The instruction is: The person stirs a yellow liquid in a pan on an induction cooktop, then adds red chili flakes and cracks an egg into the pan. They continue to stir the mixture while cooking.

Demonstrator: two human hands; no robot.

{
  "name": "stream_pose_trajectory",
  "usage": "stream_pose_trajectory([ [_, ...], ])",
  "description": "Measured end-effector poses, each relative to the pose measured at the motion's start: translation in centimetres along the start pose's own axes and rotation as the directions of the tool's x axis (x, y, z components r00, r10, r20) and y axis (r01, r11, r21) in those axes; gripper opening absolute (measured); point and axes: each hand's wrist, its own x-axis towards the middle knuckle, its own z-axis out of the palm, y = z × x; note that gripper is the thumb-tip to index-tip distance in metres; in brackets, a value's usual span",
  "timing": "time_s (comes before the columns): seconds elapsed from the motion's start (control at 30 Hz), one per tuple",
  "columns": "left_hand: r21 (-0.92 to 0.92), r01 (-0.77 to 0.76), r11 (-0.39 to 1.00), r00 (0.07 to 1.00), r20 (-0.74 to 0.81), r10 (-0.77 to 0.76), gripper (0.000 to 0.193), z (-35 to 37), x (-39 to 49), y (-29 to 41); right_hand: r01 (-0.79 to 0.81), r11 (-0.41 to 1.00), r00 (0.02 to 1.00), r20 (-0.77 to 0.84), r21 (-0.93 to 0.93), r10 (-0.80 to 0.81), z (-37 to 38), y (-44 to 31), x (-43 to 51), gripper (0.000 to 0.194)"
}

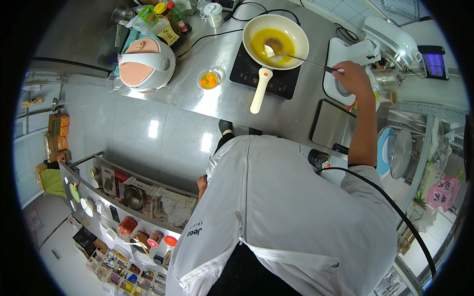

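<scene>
My right hand (348,74) grips the dark handle of a long metal utensil (305,60). The utensil's far end dips into yellow liquid (257,46) in a cream-coloured frying pan (303,37). A white patch and a brown patch show in the liquid; what they are I cannot tell. The pan sits on a black induction cooktop (246,72), its handle (261,92) pointing towards me. Left of the cooktop, a small clear bowl (200,86) holds egg yolks (209,80). My left hand (202,185) hangs low at my side, partly hidden by my jacket.
On the steel counter (185,92) stand a pink-and-white appliance (148,66), sauce bottles (168,31) and a lidded white cup (213,15). At right are a white stand mixer (355,51) and a flat steel-topped device (333,124). A crowded counter (94,192) lies behind at left.
</scene>
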Motion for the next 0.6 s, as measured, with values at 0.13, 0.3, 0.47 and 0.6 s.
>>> stream_pose_trajectory([
  [0.13, 0.393, -0.227, 0.891, 0.973, 0.048, 0.227, 0.034, -0.7, 0.4, -0.1, -0.034, 0.998, 0.999, -0.009, 0.046, 0.034, 1.4, -2.2, 3.0, 0.023],
  [0.3, 0.637, -0.32, 0.702, 0.935, 0.094, 0.341, 0.034, -1.6, 0.3, -0.7, -0.086, 0.996, 0.996, -0.029, 0.019, 0.086, 2.4, -3.4, 5.6, 0.027],
  [0.47, 0.602, -0.329, 0.727, 0.935, 0.102, 0.339, 0.033, -1.3, -0.8, -1.1, -0.138, 0.99, 0.985, -0.101, 0.031, 0.14, 3.9, -2.4, 6.8, 0.028],
  [0.6, 0.639, -0.468, 0.61, 0.876, 0.246, 0.415, 0.032, -1.9, -1.4, -1.5, -0.119, 0.99, 0.982, -0.135, 0.073, 0.128, 5.1, -2.5, 6.9, 0.027],
])
